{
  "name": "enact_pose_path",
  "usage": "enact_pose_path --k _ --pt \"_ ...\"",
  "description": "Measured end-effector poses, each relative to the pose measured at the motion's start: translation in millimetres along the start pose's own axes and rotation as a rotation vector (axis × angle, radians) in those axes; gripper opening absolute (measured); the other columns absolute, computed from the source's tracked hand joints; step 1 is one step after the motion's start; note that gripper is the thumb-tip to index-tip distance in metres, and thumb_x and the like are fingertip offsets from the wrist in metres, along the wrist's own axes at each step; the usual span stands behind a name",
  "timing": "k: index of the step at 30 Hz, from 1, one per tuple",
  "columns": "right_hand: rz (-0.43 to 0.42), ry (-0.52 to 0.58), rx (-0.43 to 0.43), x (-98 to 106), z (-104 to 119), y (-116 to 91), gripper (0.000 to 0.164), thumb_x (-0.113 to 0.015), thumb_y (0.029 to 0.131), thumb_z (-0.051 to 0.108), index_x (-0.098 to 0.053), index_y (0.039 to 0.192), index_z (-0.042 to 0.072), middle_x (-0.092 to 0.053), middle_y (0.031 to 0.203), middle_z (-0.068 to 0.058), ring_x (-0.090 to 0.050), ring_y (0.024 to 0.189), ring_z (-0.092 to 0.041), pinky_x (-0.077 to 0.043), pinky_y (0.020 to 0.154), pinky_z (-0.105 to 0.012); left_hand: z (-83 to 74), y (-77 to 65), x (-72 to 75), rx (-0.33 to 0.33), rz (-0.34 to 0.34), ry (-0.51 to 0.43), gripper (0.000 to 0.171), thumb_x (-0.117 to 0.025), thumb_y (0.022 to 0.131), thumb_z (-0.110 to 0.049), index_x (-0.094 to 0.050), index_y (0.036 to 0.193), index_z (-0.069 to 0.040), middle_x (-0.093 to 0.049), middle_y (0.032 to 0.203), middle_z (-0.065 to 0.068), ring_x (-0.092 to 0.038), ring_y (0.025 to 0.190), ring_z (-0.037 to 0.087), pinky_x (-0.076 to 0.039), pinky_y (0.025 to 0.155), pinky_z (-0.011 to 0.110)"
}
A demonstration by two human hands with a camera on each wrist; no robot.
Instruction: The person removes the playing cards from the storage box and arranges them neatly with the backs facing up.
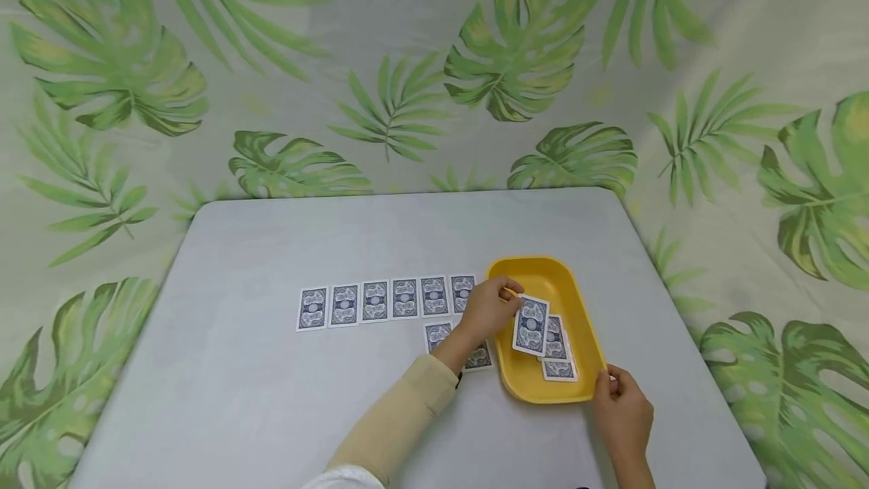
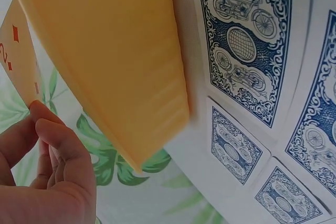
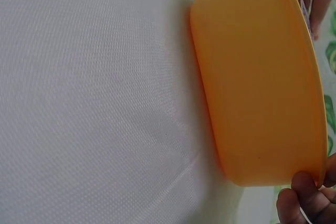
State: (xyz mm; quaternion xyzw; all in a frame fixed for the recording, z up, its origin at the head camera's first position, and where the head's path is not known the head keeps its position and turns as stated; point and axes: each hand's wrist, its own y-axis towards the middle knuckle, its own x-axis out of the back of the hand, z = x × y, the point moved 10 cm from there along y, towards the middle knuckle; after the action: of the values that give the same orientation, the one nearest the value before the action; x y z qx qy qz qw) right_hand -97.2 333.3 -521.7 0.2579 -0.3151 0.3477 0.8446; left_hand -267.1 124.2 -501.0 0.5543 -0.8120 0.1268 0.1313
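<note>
My left hand [image 1: 487, 309] pinches a playing card [image 1: 532, 324] at its top left corner, above a yellow plastic tray [image 1: 514, 377]. The card's blue patterned back faces up in the head view. In the left wrist view its face, a two of diamonds [image 2: 20, 59], shows beside the tray's outer wall [image 2: 115, 51]. Inside the tray lie face-down cards [image 1: 558, 370], overlapping and partly covered by the held one. At the tray's near right corner, my right hand [image 1: 624, 406] holds the rim between thumb and fingers [image 3: 307, 190].
A row of several face-down cards [image 1: 375, 301] runs left of the tray. Nearer, another card [image 1: 437, 333] and a darker-looking one [image 1: 479, 358] lie partly behind my left forearm. The white table [image 1: 271, 398] ends at a leaf-patterned cloth [image 1: 407, 36] behind.
</note>
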Motion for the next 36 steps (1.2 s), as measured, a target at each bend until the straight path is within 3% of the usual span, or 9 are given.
enact_pose_path --k 15,22,29,36 --pt "0.006 -0.006 -0.008 0 -3 1 0.024 -0.056 0.092 0.010 -0.067 0.100 -0.009 -0.056 0.062 -0.007 -0.046 0.054 -0.017 -0.033 0.046 -0.026 14.7 -20.6 19.3 0.012 -0.053 -0.073 0.012 -0.070 0.090 -0.012 -0.071 0.102 -0.009 -0.064 0.083 -0.003 -0.061 0.071 0.008 -0.051 0.062 0.021" --pt "0.007 -0.011 -0.007 -2 -3 1 0.024 -0.056 0.092 0.011 -0.067 0.100 -0.009 -0.056 0.062 -0.006 -0.046 0.053 -0.017 -0.033 0.046 -0.027 23.8 -29.9 31.2 0.001 -0.090 -0.104 0.013 -0.069 0.090 -0.011 -0.070 0.102 -0.006 -0.065 0.082 -0.001 -0.068 0.073 0.020 -0.052 0.060 0.022" --pt "0.007 -0.009 -0.007 -3 -3 1 0.024 -0.056 0.092 0.011 -0.068 0.100 -0.008 -0.055 0.062 -0.006 -0.045 0.053 -0.016 -0.033 0.046 -0.026 36.6 -39.6 43.7 0.007 -0.136 -0.120 0.012 -0.070 0.089 -0.009 -0.070 0.100 -0.005 -0.064 0.080 -0.001 -0.062 0.069 0.008 -0.052 0.062 0.021" --pt "0.017 -0.013 -0.040 -4 -4 0 0.025 -0.055 0.093 0.011 -0.067 0.102 -0.009 -0.056 0.062 -0.007 -0.046 0.053 -0.017 -0.033 0.046 -0.026 49.2 -49.3 60.4 0.026 -0.172 -0.179 0.015 -0.069 0.089 -0.008 -0.070 0.103 -0.001 -0.067 0.084 0.003 -0.069 0.075 0.023 -0.054 0.064 0.024"
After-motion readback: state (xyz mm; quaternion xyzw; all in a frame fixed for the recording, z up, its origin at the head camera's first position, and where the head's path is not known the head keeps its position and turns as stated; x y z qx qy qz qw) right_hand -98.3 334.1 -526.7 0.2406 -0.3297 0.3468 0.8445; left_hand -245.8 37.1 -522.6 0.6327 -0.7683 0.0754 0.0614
